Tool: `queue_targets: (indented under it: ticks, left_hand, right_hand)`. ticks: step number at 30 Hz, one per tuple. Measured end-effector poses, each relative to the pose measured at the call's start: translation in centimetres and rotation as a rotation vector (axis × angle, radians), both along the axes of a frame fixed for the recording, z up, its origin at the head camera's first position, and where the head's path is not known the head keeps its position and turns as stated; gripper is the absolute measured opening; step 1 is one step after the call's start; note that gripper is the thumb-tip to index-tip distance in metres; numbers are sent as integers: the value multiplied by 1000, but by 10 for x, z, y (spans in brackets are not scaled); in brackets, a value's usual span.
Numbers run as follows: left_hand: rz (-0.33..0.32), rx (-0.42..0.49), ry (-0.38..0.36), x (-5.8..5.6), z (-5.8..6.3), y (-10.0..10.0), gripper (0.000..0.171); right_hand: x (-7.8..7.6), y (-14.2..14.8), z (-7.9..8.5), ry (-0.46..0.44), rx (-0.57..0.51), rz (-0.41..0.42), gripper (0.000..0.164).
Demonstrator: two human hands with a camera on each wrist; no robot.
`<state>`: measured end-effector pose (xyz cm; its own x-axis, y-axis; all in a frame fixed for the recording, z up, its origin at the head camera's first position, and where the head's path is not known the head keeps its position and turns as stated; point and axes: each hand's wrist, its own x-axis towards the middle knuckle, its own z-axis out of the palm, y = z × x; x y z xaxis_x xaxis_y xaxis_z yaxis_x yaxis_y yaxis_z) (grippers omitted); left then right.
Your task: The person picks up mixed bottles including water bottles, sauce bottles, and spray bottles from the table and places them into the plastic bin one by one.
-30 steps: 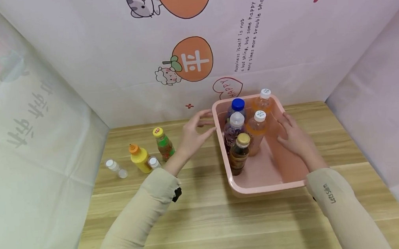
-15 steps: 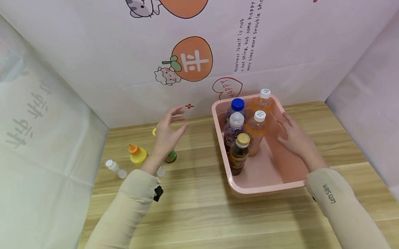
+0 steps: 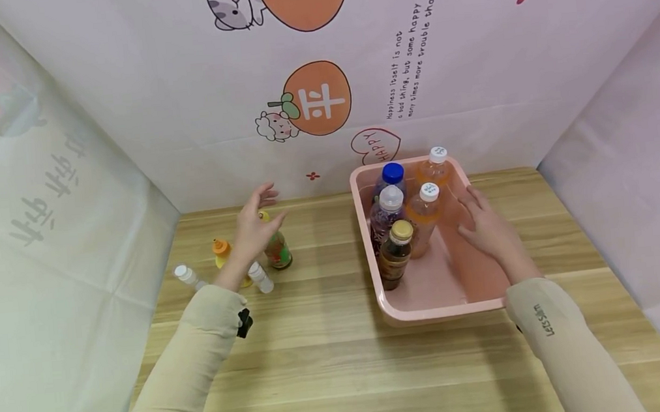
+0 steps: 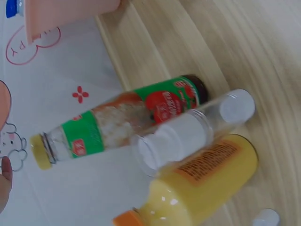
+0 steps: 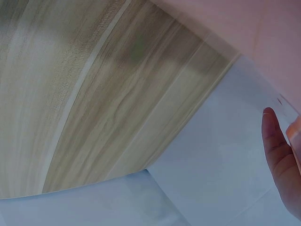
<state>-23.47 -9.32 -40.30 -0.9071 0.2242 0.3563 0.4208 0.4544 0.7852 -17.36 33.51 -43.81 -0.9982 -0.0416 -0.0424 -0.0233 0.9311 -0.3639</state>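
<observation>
My left hand (image 3: pixel 252 232) hovers at the back left with thumb and fingers spread, close to a glass bottle (image 3: pixel 278 253) with a yellow cap. The left wrist view shows its green and red label; no fingers are around it. Beside it stand a small clear bottle (image 4: pixel 181 136) with a white cap and a yellow squeeze bottle (image 4: pixel 207 181) with an orange nozzle. My right hand (image 3: pixel 490 234) rests over the right rim of a pink plastic bin (image 3: pixel 442 314), thumb toward the inside. One straight finger (image 5: pixel 278 162) shows outside the bin wall in the right wrist view.
Inside the bin several drink bottles stand upright, among them a dark one with a gold cap (image 3: pixel 397 256) and an orange one with a white cap (image 3: pixel 423 221). Another small clear bottle (image 3: pixel 185 274) is at the far left. Printed cloth walls (image 3: pixel 192 113) enclose the wooden table (image 3: pixel 319 351).
My left hand has moved left, from beside the bin's left rim to the bottles on the table, with nothing in it. The right hand and the bin have stayed in place.
</observation>
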Motion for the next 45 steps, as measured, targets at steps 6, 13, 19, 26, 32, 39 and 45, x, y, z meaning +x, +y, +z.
queue_targets:
  ticks: [6,13,19,26,32,39,45]
  left_hand:
    - [49,-17,-88,-3,-8,-11,65]
    - [74,-16,-115,-4,-14,-16,64]
    - [112,0,-150,-5,-16,-17,68]
    - [135,-10,-204,-8,-21,-18,72]
    - [146,-1,-246,-8,-25,-21,73]
    - [163,30,-278,-9,-27,-22,75]
    - [164,16,-305,-8,-27,-22,78]
  right_hand:
    - [0,0,-1,3,0,5,67]
    - [-1,1,-1,-14,-4,-9,67]
    - [-1,1,-1,-14,0,-9,67]
    - [-2,1,-1,-4,-1,-4,67]
    - [-1,0,0,-4,5,-1,66]
    - [-1,-1,1,-5,5,-7,66]
    - [0,0,0,-14,-1,-8,66]
